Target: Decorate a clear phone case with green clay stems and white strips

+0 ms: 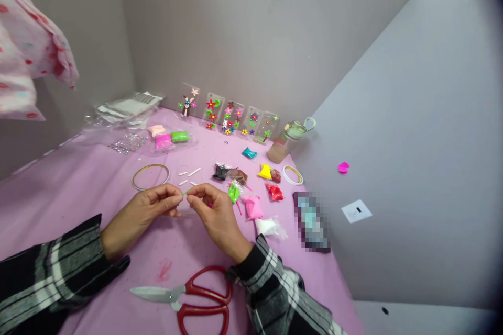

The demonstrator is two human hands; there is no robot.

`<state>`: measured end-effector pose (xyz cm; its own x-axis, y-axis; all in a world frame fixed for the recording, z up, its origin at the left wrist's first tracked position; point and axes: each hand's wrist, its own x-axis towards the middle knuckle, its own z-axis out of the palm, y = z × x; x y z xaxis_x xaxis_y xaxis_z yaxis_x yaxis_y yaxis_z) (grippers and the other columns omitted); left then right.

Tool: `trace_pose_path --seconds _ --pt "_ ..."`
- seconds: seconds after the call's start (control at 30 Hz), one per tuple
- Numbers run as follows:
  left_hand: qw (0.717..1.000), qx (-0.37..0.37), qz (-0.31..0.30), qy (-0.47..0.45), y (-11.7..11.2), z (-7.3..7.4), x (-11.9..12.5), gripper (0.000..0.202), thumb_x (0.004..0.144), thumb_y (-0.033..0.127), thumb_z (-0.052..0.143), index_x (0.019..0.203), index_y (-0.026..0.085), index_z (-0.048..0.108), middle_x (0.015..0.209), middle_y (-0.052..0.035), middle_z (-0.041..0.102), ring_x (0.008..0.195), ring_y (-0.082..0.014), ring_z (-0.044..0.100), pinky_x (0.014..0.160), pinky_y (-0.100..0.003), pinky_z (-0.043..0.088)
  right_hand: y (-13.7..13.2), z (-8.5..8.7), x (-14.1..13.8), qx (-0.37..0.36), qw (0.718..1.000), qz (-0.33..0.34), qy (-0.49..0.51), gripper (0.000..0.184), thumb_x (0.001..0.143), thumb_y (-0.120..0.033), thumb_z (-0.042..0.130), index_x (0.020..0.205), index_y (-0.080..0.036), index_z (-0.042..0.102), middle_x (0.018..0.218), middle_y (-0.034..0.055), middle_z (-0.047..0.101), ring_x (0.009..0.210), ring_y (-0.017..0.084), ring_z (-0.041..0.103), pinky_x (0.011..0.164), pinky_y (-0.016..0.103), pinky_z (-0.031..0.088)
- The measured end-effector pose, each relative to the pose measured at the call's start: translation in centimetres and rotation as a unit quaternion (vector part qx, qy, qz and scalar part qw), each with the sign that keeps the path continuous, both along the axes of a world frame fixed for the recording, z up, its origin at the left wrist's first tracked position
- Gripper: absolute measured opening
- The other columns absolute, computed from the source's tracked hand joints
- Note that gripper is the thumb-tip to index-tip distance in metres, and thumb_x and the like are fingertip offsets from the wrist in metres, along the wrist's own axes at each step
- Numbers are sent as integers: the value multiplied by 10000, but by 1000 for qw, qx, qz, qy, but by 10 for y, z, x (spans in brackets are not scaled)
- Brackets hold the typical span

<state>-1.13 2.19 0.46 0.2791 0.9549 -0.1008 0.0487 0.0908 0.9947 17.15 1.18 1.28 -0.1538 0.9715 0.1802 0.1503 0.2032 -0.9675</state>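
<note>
Between the fingertips of my left hand (159, 203) and my right hand (214, 212) is a tiny light-green strip (186, 192), probably clay. Both hands are closed in a pinch, one at each end of it. Just beyond the fingers, short white strips (194, 171) lie on a clear flat case (181, 167), partly hidden by my hands. To the right of my right hand are soft clay packets: lime green (234, 192), pink (253, 207), white (269, 227), black (221, 171) and brown (239, 176). Red-handled scissors (176, 296) lie near me, blades pointing left.
Several decorated clear cases (231, 116) lean against the back wall. A jar (286, 141) stands at the right, near yellow (265, 171) and red (274, 192) packets. Bangles (133, 178) lie on the pink tablecloth (98, 188). A blurred-out phone-like object (312, 221) is at the right edge.
</note>
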Motion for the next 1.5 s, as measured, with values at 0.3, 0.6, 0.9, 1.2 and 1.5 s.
trace_pose_path --seconds 0.3,0.6,0.9,1.2,1.5 --pt "1000 10 -8 2 0 -1 -2 435 854 609 665 662 218 665 648 15 595 657 -175 550 676 -275 462 -2 4 0 -1 1000 5 -27 171 889 -217 700 1034 -224 790 822 -10 677 638 123 476 613 253 405" --pt "1000 -4 -9 -12 0 -3 -1 247 827 470 739 898 233 739 825 9 651 757 -177 607 750 -281 504 -2 4 0 17 1000 10 -15 136 913 -247 706 1011 -223 797 856 3 698 642 123 465 594 251 378" --pt "999 20 -9 25 0 1 -1 429 876 600 621 671 224 605 616 34 561 636 -171 544 658 -270 437 -3 2 0 8 1000 6 -23 153 890 -228 710 1020 -222 790 812 -10 671 633 123 470 596 251 399" --pt "996 60 2 62 -2 3 -1 465 824 611 673 586 226 567 586 43 530 595 -161 480 606 -256 401 -9 6 -6 29 998 32 -34 115 851 -224 818 958 -233 779 787 -44 640 613 107 456 623 245 400" --pt "993 84 18 83 -4 2 -2 485 817 642 664 586 221 605 581 37 537 596 -162 503 594 -250 416 -8 2 -7 40 998 20 -51 44 879 -182 778 849 -214 776 773 -30 658 641 117 479 625 245 390"
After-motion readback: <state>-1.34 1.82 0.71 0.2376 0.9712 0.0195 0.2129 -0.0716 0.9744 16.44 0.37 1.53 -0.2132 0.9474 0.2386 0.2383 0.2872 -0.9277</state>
